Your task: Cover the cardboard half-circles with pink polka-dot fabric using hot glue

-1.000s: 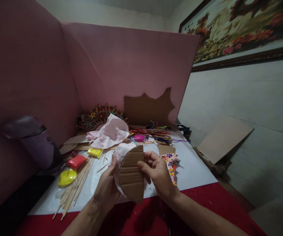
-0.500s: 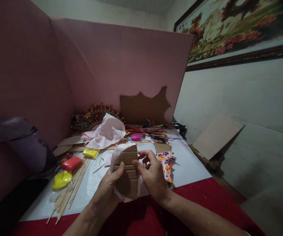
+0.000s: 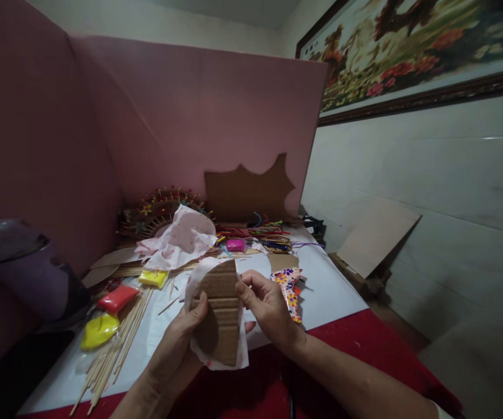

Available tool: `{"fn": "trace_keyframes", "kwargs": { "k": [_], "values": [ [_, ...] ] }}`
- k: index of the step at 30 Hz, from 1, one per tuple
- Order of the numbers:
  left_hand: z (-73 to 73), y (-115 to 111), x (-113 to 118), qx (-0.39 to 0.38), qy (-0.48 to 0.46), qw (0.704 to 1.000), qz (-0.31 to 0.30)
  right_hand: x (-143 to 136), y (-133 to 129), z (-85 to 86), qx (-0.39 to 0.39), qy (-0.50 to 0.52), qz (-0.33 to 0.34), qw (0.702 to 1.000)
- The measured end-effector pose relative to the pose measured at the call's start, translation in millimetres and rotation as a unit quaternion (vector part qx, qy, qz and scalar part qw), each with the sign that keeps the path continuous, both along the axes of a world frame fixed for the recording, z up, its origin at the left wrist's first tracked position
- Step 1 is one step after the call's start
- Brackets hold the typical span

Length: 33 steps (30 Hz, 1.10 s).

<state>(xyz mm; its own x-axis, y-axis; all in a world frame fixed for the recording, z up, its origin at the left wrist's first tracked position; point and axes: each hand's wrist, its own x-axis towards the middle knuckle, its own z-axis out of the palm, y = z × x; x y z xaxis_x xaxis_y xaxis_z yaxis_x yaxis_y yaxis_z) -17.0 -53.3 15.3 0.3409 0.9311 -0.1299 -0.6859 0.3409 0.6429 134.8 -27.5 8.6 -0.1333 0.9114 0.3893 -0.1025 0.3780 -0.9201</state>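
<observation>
My left hand [image 3: 180, 334] grips a half-round piece of brown corrugated cardboard [image 3: 219, 314], thumb on its face and fingers behind. White cloth with small pink marks [image 3: 196, 274] lies behind the cardboard and sticks out past its curved and straight edges. At the straight right edge, my right hand [image 3: 269, 305] pinches the border of this cloth between thumb and forefinger. Just beyond the right hand lies a flower-patterned tool [image 3: 291, 294] with an orange part, which looks like a glue gun.
Thin wooden sticks [image 3: 103, 364] and yellow [image 3: 99, 331] and red [image 3: 118, 298] packets lie at left. Farther back are crumpled cloth [image 3: 177, 238], a magenta packet [image 3: 236, 245], scissors [image 3: 276, 244] and cut cardboard [image 3: 247, 195]. A lidded purple container [image 3: 37, 273] stands at far left.
The view has turned slightly right. The cloth now stands out farther around the cardboard, at its lower and right edges too. My right hand has closed on the cloth's border.
</observation>
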Motion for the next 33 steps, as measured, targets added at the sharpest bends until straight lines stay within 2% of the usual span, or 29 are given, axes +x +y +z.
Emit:
{"fn": "trace_keyframes", "kwargs": {
  "k": [5, 12, 17, 20, 23, 25, 29, 33],
  "values": [
    [3.5, -0.9, 2.4, 0.01, 0.051, 0.999, 0.003, 1.4, 0.9, -1.0, -0.013, 0.001, -0.032, 0.999],
    [9.8, -2.4, 9.5, 0.027, 0.108, 0.992, 0.061, 1.8, -0.5, -5.8, 0.064, -0.051, -0.09, 0.993],
    [8.8, -1.4, 12.3, 0.009, 0.128, 0.988, 0.084, 0.9, -5.5, -4.1, 0.159, -0.096, -0.142, 0.972],
    [10.0, -1.3, 12.2, 0.002, 0.121, 0.988, 0.092, 1.6, -3.6, -1.4, 0.115, -0.053, -0.117, 0.985],
    [12.0, -1.8, 11.7, 0.002, 0.108, 0.989, 0.098, 2.2, 1.8, -1.4, 0.013, 0.008, -0.054, 0.998],
    [12.5, -2.4, 11.4, 0.005, 0.108, 0.99, 0.096, 1.7, 4.7, -2.8, -0.025, 0.024, -0.005, 0.999],
    [10.6, -4.1, 11.5, 0.014, 0.113, 0.99, 0.083, -0.1, 5.1, -3.7, -0.026, 0.05, 0.038, 0.998],
    [8.8, -4.8, 14.1, 0.012, 0.107, 0.991, 0.079, 0.7, 2.8, -1.4, 0.01, 0.059, 0.007, 0.998]
  ]
}}
